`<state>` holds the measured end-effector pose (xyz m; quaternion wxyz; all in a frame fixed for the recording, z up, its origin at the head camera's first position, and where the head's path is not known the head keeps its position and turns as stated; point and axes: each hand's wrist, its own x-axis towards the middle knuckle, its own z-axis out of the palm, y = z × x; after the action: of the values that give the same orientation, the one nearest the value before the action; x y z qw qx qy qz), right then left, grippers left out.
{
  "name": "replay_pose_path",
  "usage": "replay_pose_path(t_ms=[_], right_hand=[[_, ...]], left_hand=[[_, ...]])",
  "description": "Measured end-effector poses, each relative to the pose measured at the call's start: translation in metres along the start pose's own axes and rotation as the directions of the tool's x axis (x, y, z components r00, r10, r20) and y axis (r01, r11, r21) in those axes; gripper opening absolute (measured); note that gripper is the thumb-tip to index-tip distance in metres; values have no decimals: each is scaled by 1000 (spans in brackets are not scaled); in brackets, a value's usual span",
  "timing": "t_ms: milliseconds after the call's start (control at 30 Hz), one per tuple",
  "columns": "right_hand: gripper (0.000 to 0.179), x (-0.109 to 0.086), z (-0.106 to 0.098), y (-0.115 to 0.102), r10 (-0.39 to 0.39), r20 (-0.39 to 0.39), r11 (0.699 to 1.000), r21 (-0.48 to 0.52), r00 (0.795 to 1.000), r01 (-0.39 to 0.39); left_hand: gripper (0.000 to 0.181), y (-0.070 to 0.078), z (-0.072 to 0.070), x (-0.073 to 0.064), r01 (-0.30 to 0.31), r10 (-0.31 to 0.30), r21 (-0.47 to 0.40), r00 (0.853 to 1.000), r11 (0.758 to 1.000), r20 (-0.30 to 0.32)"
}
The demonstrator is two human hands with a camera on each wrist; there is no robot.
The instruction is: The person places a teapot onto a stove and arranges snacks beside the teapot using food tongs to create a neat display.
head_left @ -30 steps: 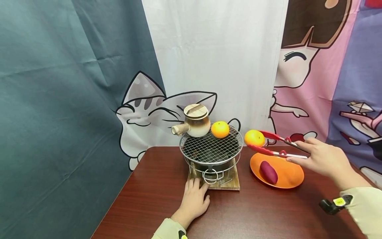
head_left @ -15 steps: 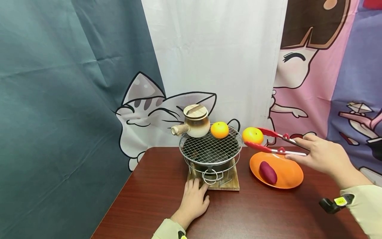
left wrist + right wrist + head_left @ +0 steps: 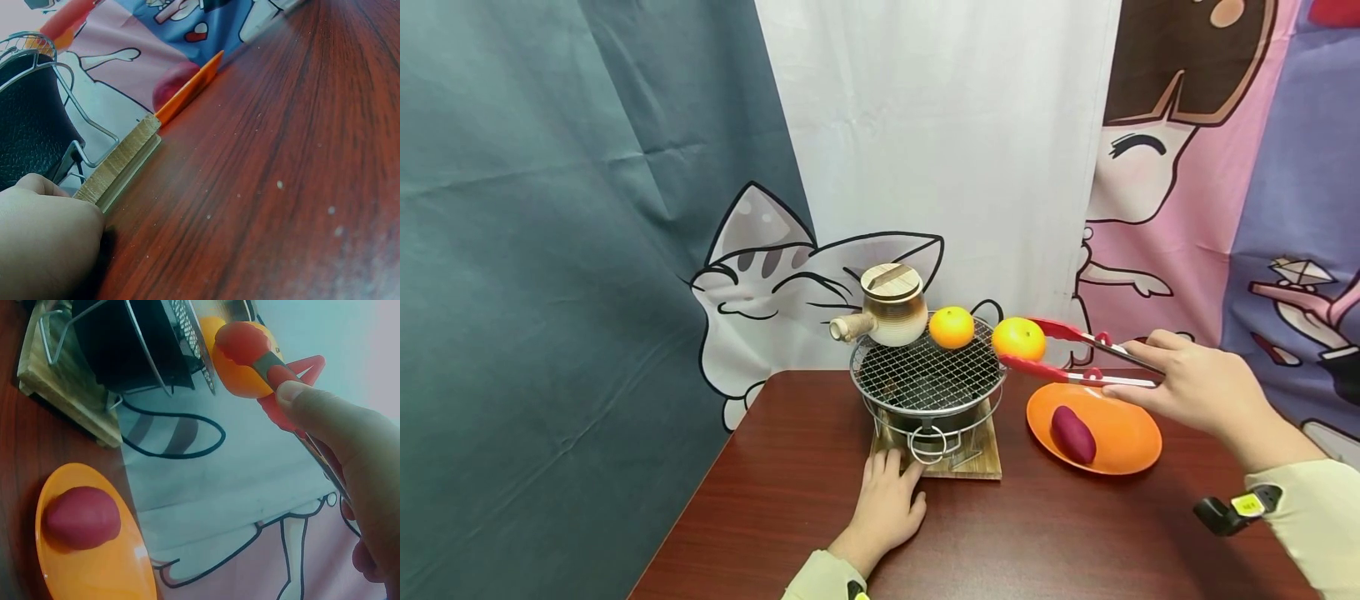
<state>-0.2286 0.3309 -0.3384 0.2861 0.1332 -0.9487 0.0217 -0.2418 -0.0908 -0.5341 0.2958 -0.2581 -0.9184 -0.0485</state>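
My right hand (image 3: 1198, 383) grips red-tipped metal tongs (image 3: 1093, 379). Between the tong tips is an orange mandarin (image 3: 1018, 339), held up beside the right rim of the round grill (image 3: 928, 375); the right wrist view shows the red tips (image 3: 240, 344) on either side of the fruit. My left hand (image 3: 887, 504) rests with spread fingers at the front left of the wooden base (image 3: 981, 462) under the grill. In the left wrist view, that hand (image 3: 50, 240) touches the base's edge, its fingertips partly hidden. A second mandarin (image 3: 952, 327) sits on the mesh.
A small side-handled pot (image 3: 898, 321) with a wooden lid stands at the grill's back left. Right of the grill, an orange plate (image 3: 1131, 442) bears a purple sweet potato (image 3: 1073, 434). A printed curtain (image 3: 985, 150) hangs behind the dark red table (image 3: 1037, 533).
My right hand has carried the tongs and the mandarin leftward and slightly up, from above the plate to the grill's right rim. My left hand has stayed in place.
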Motion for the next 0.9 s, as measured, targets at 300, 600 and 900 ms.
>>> replay_pose_path(t_ms=[300,600,900], right_hand=[[72,6,0,-10,-29,1,1000,0,1000,29],[72,11,0,-20,-72,-34,997,0,997,72],[74,14,2,-30,-97,0,995,-3,995,97]], left_hand=[[48,0,1,0,0,0,-3,1000,1000,-4],[49,0,1,-1,2,-2,-4,1000,1000,1],[48,-1,2,-1,2,-2,-1,1000,1000,-2]])
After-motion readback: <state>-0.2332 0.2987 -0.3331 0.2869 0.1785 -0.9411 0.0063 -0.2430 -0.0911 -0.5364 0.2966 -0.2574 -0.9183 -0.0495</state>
